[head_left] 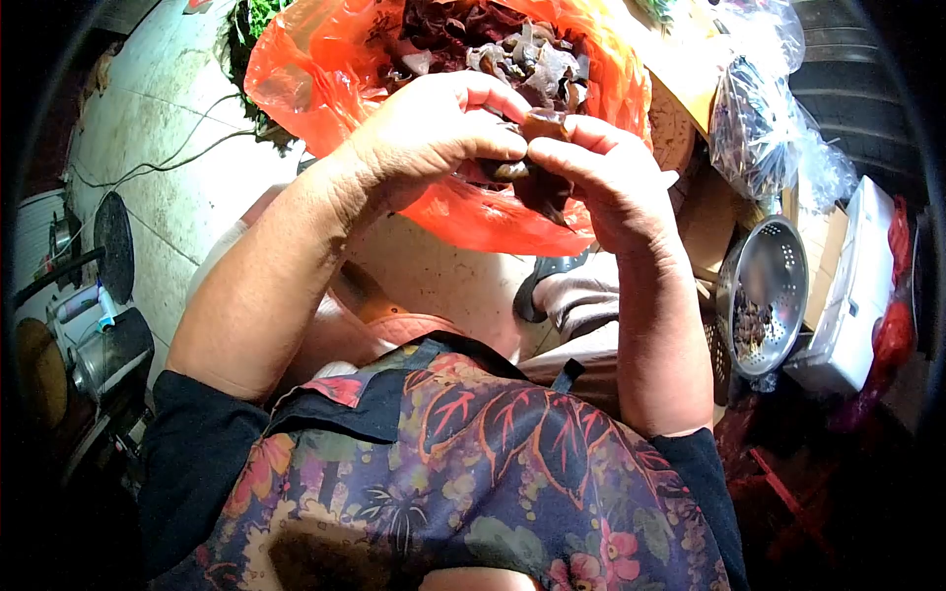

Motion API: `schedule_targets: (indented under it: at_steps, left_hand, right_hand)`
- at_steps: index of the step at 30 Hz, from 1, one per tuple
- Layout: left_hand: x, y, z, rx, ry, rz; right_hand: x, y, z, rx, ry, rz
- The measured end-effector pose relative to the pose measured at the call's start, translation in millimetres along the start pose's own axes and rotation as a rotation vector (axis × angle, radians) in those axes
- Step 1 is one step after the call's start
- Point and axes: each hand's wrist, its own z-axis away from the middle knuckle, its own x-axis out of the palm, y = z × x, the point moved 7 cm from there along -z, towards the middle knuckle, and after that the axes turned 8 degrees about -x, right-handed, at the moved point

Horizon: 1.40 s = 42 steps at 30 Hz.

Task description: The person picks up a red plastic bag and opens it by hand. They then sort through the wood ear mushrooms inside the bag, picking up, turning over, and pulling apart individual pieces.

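Observation:
Between both hands is a dark brown, glossy piece of wood ear mushroom (545, 192), pinched by the fingertips and hanging down a little. My left hand (443, 128) grips its left side with thumb and fingers. On the other side, my right hand (616, 182) pinches it near the top. An orange-red plastic bag (305, 74) lies wide open just beyond and under the hands. Inside it is a heap of dark wood ear mushrooms (527, 59), some purplish, some greyish. My fingers partly hide the held piece.
At right, a metal colander (769, 295) holds small dark scraps, beside a white foam box (852, 295). Clear plastic bags (759, 128) sit above it. Green leaves (258, 30) and a cable (163, 167) lie on the tiled floor at left.

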Motion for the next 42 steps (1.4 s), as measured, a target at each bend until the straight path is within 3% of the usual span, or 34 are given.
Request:
schedule_targets:
  at_steps: [5,7,11,15,17,23,26,34,40,42]
  left_hand:
    - [0.2,-0.7,6.3,-0.115,0.035,0.316]
    - [6.9,-7.2,7.1,-0.208,-0.05,0.288]
    - [9.4,-14.1,5.0,-0.199,0.004,0.307]
    - [10.3,3.4,7.4,-0.068,0.071,-0.023]
    - [12.2,7.6,5.9,0.055,0.075,-0.335]
    - [17.0,14.4,12.8,0.041,0.018,-0.319]
    - [14.8,18.8,15.0,0.079,0.099,-0.524]
    - [11.5,13.1,15.2,0.024,0.062,-0.265]
    - [10.1,11.0,17.8,-0.02,0.076,-0.134]
    - [8.3,7.8,16.2,-0.015,0.083,-0.076]
  right_hand:
    - [-1.2,0.6,-0.7,0.002,0.091,-0.252]
    - [-5.4,3.5,-1.8,-0.018,0.118,-0.309]
    - [1.1,3.3,-0.8,-0.066,0.099,-0.27]
    - [-1.5,0.3,1.8,-0.057,0.097,-0.134]
    - [-2.7,1.6,2.2,-0.013,0.067,-0.001]
    - [-1.5,1.4,2.2,-0.002,0.014,0.077]
    - [4.7,1.8,3.0,-0.04,0.035,0.067]
    - [9.5,-5.2,7.1,-0.134,0.121,0.165]
    - [14.5,-8.3,5.7,-0.156,0.102,0.121]
    - [14.3,-4.3,3.6,-0.15,0.087,-0.023]
